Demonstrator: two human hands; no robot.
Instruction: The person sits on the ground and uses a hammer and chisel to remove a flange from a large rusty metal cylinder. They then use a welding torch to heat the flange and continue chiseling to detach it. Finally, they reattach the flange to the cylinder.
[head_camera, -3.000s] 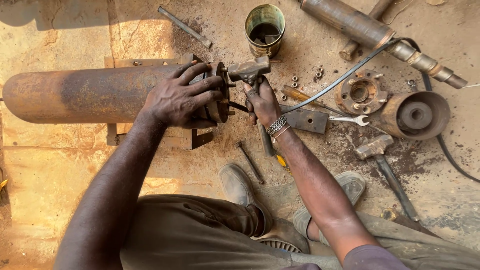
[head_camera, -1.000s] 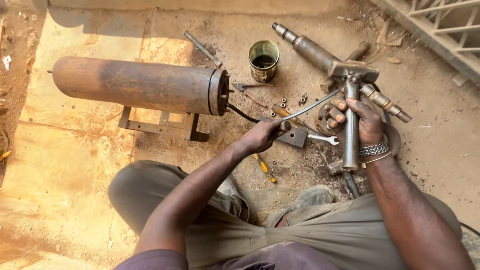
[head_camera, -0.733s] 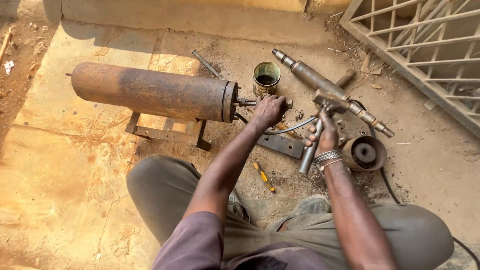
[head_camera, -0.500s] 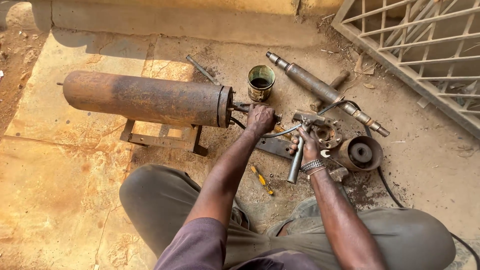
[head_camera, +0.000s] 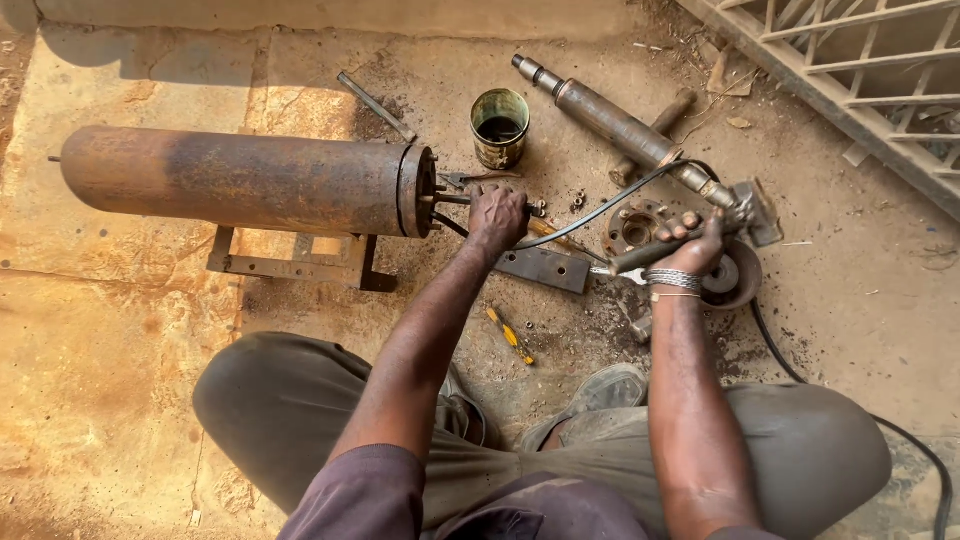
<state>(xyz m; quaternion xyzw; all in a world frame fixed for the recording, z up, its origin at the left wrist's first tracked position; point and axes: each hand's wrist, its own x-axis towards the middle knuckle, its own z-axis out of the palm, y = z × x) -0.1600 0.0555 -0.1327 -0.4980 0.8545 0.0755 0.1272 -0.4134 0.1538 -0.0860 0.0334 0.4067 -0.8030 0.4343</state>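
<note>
At left of frame, the rusty cylinder (head_camera: 240, 185) lay on its bracket stand (head_camera: 295, 265). My left hand (head_camera: 497, 215) closed on fittings at its flanged end, steadying it. My right hand (head_camera: 695, 243), centre-right, gripped the hammer handle (head_camera: 650, 253).

Bare floor (head_camera: 120, 330) lies open left of the knees, while between the rusty cylinder (head_camera: 240, 180) and long shaft (head_camera: 620, 125) a tin can (head_camera: 499, 128), bolts and steel plate (head_camera: 545, 268) crowd the way.

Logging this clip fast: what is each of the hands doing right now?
Left hand: closed at the flanged end of the rusty cylinder; what it grips cannot be told.
Right hand: closed around a hammer handle.
</note>
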